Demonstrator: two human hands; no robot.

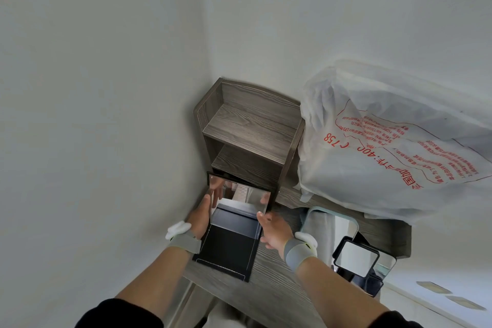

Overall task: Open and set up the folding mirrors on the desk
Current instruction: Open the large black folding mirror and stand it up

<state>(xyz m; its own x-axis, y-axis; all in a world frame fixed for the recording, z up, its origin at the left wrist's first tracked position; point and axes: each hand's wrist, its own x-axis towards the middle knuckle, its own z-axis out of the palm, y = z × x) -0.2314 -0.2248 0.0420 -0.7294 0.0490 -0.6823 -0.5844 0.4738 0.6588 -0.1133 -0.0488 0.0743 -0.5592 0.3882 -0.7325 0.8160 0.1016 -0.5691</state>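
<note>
grey wood desk [279,298]: folding mirror [239,194] (opened, glass upright), left hand [201,217] gripping its 9 o'clock edge, right hand [274,231] gripping its 3 o'clock edge; shelf [253,128] at 12 o'clock.

Mirrors, three: black folding mirror [234,224] between your left hand [201,217] and right hand [274,231]; mint-framed mirror [330,224] just right of right hand; small black-framed mirror [355,258] right of your right wrist.
Grey wristbands [185,242], two, one per wrist.
Wooden shelf unit [253,125], one, beyond hands.
White plastic bag [372,162], one, beyond right hand.
</note>
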